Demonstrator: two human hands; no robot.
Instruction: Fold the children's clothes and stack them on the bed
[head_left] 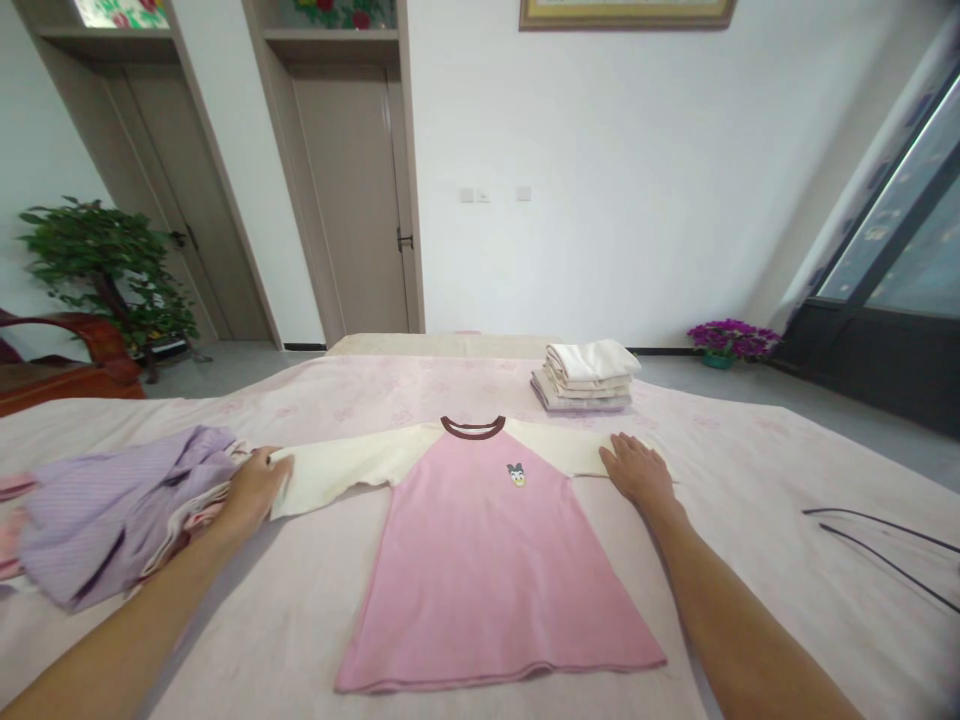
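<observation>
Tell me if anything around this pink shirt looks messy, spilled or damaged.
The rumpled clothes beside the left hand look untidy: heaped loosely, unlike the neatly folded stack. The shirt lies spread out, its hem slightly rippled. I see no spill or damage.

Pink shirt [487, 570], cream sleeves [337, 467], maroon collar [474, 434]; striped lilac garment [90, 510]; pale pink floral sheet [757, 540]

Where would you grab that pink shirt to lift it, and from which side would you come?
I'd probably pinch the pink shirt at both shoulders, beside the brown collar, coming down from above. It lies flat, sleeves spread, offering little raised edge to get under; both shoulders look free, with the left hand at one cuff and the right hand on the other sleeve.
</observation>
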